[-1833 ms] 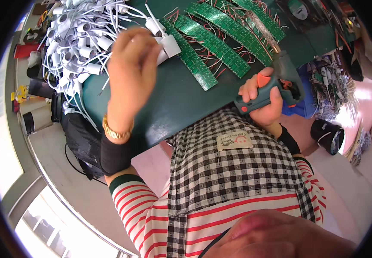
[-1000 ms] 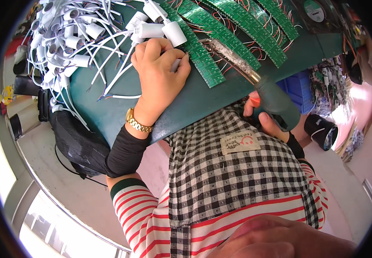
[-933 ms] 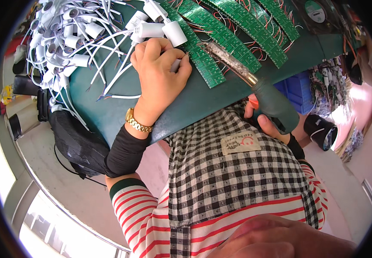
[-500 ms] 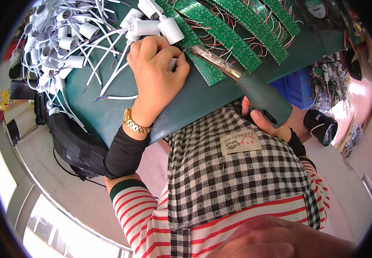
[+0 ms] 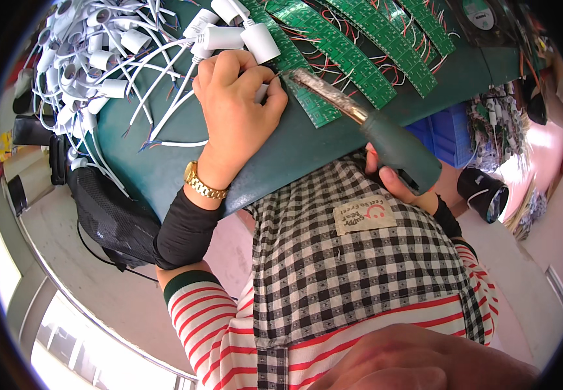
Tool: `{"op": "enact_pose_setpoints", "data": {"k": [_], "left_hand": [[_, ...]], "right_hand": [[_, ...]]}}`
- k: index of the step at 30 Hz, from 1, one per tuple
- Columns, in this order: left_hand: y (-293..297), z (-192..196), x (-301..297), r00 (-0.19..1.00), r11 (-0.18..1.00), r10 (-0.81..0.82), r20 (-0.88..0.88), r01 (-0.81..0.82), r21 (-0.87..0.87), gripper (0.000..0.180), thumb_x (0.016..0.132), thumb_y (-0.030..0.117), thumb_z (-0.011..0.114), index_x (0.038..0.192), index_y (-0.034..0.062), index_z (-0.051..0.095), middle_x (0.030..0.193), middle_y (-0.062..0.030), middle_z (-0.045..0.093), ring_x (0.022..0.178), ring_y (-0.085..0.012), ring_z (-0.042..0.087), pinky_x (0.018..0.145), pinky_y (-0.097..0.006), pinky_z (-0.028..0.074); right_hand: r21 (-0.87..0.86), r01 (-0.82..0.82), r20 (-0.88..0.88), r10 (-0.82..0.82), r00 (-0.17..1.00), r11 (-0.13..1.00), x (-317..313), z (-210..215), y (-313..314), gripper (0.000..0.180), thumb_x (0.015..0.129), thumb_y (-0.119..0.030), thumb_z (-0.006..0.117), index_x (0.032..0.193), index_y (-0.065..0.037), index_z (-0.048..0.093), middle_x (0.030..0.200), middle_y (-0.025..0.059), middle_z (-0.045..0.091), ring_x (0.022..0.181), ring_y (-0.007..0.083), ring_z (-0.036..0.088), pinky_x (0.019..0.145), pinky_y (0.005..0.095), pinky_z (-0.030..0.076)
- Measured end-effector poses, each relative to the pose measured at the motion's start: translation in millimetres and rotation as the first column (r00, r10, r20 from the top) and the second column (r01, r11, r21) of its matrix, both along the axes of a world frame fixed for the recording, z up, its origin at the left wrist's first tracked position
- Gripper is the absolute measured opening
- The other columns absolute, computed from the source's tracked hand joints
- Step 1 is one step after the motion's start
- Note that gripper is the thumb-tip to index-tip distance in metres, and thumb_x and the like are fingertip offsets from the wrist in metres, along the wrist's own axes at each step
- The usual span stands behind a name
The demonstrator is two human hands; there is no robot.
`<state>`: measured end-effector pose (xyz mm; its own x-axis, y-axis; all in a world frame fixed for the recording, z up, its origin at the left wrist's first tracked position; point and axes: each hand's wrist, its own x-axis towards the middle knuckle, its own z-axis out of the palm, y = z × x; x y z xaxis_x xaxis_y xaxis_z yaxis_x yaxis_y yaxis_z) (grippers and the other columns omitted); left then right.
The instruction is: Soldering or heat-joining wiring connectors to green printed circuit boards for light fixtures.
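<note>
My left hand (image 5: 239, 107) is closed at the near edge of the green circuit boards (image 5: 320, 107). Its thumb and forefinger pinch a thin wire end, and a bit of a white cable fitting (image 5: 262, 93) shows between the fingers; most of it is hidden. A soldering iron (image 5: 402, 153) with a dark green handle is gripped by my right hand (image 5: 395, 182), largely covered by that handle. The iron's worn metal tip points at my left fingertips, very close to the pinched wire. White cylindrical sockets (image 5: 260, 43) on cables lie just beyond my left hand.
A heap of white corded sockets (image 5: 103, 60) covers the left of the green tabletop (image 5: 164, 172). Red and white wires run between the board strips. A blue crate (image 5: 447, 133) stands below the table's right edge. A black mesh chair back (image 5: 116, 211) is near my left elbow.
Both hands and the soldering iron keep almost the same place. The iron's tip still meets the wire at my left fingers; the view has shifted very slightly.
</note>
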<state>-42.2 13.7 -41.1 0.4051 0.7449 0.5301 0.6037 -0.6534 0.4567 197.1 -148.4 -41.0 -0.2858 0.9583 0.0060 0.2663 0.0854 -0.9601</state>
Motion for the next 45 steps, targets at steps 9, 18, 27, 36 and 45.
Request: {"op": "enact_pose_setpoints", "data": {"k": [9, 18, 27, 36, 45], "left_hand": [[0.0, 2.4, -1.2, 1.000, 1.000, -0.005, -0.009, 0.005, 0.006, 0.010, 0.062, 0.009, 0.072, 0.069, 0.0101, 0.065, 0.083, 0.0002, 0.051, 0.084, -0.0231, 0.046, 0.073, -0.036, 0.033], [-2.2, 3.2, 0.3, 1.000, 0.999, 0.005, -0.028, -0.004, 0.032, 0.010, 0.064, 0.008, 0.070, 0.071, 0.0099, 0.063, 0.086, -0.0005, 0.054, 0.085, -0.0237, 0.048, 0.072, -0.037, 0.035], [-1.6, 0.8, -4.6, 1.000, 0.999, -0.022, 0.011, 0.022, 0.026, 0.016, 0.066, 0.009, 0.070, 0.079, 0.0113, 0.062, 0.088, -0.0004, 0.055, 0.087, -0.0233, 0.048, 0.075, -0.037, 0.034], [-1.8, 3.0, -5.1, 0.997, 0.996, -0.081, -0.012, 0.082, 0.039, 0.015, 0.064, 0.007, 0.070, 0.078, 0.0118, 0.063, 0.086, 0.0002, 0.055, 0.084, -0.0219, 0.049, 0.077, -0.036, 0.034], [0.8, 2.0, -3.6, 0.997, 0.993, -0.079, -0.017, 0.081, 0.085, 0.013, 0.062, 0.006, 0.069, 0.072, 0.0115, 0.062, 0.080, 0.0019, 0.055, 0.082, -0.0202, 0.050, 0.076, -0.035, 0.034]], "right_hand": [[0.004, 0.152, -0.356, -0.140, 0.924, 0.988, -1.8, -2.4, 2.3, 0.040, 0.087, -0.009, 0.051, 0.126, 0.000, 0.048, 0.118, 0.0123, 0.055, 0.075, 0.0163, 0.056, 0.067, 0.0307, 0.046], [-0.035, 0.146, -0.316, -0.150, 0.937, 0.989, -2.4, 0.7, 2.8, 0.044, 0.089, -0.024, 0.054, 0.126, -0.001, 0.049, 0.094, 0.0108, 0.058, 0.070, 0.0159, 0.055, 0.066, 0.0292, 0.045], [-0.097, 0.231, -0.305, -0.250, 0.919, 0.968, -7.9, 7.1, 2.4, 0.052, 0.088, -0.039, 0.057, 0.120, 0.000, 0.042, 0.081, 0.0115, 0.055, 0.074, 0.0192, 0.056, 0.068, 0.0325, 0.047], [-0.118, 0.207, -0.349, -0.236, 0.907, 0.971, -13.7, 17.8, 3.0, 0.035, 0.086, -0.020, 0.057, 0.115, -0.001, 0.054, 0.081, 0.0068, 0.059, 0.070, 0.0160, 0.057, 0.065, 0.0299, 0.046], [-0.083, -0.038, 0.043, 0.041, 0.998, 0.996, 2.0, 5.9, -5.4, 0.037, 0.088, -0.015, 0.054, 0.122, -0.002, 0.046, 0.096, 0.0105, 0.054, 0.087, 0.0166, 0.053, 0.079, 0.0315, 0.043]]}}
